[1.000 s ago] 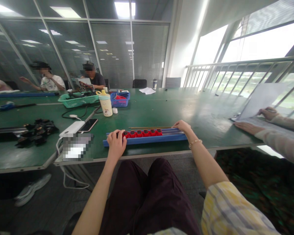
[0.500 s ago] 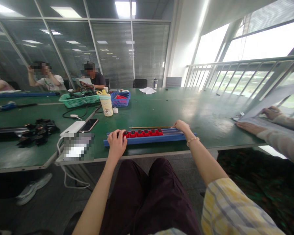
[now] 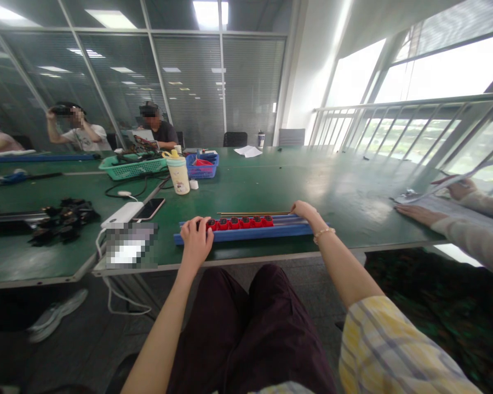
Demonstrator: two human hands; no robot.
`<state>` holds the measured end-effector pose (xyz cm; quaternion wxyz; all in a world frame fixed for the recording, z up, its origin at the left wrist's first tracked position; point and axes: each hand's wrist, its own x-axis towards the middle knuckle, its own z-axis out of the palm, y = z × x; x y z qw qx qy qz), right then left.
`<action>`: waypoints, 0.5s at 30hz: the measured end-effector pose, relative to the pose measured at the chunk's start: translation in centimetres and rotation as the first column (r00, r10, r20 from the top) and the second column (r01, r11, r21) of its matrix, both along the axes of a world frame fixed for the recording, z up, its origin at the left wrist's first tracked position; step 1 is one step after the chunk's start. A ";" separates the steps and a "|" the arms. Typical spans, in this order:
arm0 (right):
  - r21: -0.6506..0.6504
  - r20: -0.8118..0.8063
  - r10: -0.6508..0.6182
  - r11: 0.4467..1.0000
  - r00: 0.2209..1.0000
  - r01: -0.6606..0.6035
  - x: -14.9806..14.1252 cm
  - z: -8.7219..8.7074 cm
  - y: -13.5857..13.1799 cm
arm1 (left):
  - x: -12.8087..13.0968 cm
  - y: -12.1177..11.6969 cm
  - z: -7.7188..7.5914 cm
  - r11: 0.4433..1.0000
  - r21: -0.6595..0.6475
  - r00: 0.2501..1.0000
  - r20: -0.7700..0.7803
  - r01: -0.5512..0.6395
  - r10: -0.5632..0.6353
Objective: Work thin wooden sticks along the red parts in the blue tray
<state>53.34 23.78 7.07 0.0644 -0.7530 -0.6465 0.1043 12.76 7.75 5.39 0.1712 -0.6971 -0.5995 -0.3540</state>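
Note:
A long blue trough-like rail [image 3: 246, 235] lies near the front edge of the table. Along its left half runs a row of several red blocks [image 3: 245, 222] with dark tops. My left hand [image 3: 197, 239] is curled over the rail's left end, its fingers by the leftmost red block, which it partly covers. Just behind the rail, a thin yellowish rod [image 3: 254, 213] stretches parallel to it. My right hand [image 3: 306, 211] is closed, thumb and finger pinching the rod's right end above the right part of the rail.
To the left are a white power bank [image 3: 121, 215], a phone [image 3: 150, 209] and a cream cup [image 3: 177, 174]. Behind them stand a green basket [image 3: 133, 171] and a blue basket [image 3: 201, 172]. At right, a co-worker's hands [image 3: 419, 214] rest by paper sheets [image 3: 472, 208].
Both my hands, the rail and the red blocks look nearly unchanged. At the right, the sheet lifted by the co-worker has come down lower.

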 end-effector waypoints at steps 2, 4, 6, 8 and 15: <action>-0.006 0.018 -0.019 1.000 1.000 0.020 -0.1 0.0 0.2 | 0.0 0.0 0.0 1.000 -0.003 1.000 -0.002 -0.001 0.001; -0.011 0.039 -0.035 0.999 0.999 0.035 -0.2 0.0 0.3 | 0.1 -0.1 0.1 1.000 -0.003 1.000 -0.001 0.001 -0.001; -0.012 0.056 -0.037 0.999 0.998 0.038 -0.3 0.0 0.5 | 0.1 -0.1 0.1 1.000 0.001 1.000 0.000 0.003 -0.003; -0.011 0.069 -0.028 1.000 0.997 0.029 -0.3 -0.1 0.6 | 0.1 -0.1 0.1 1.000 0.000 1.000 -0.002 0.004 -0.004; -0.022 0.102 0.038 0.999 0.994 -0.036 0.0 -0.4 0.7 | 0.0 -0.2 0.2 1.000 -0.004 1.000 -0.003 -0.001 0.001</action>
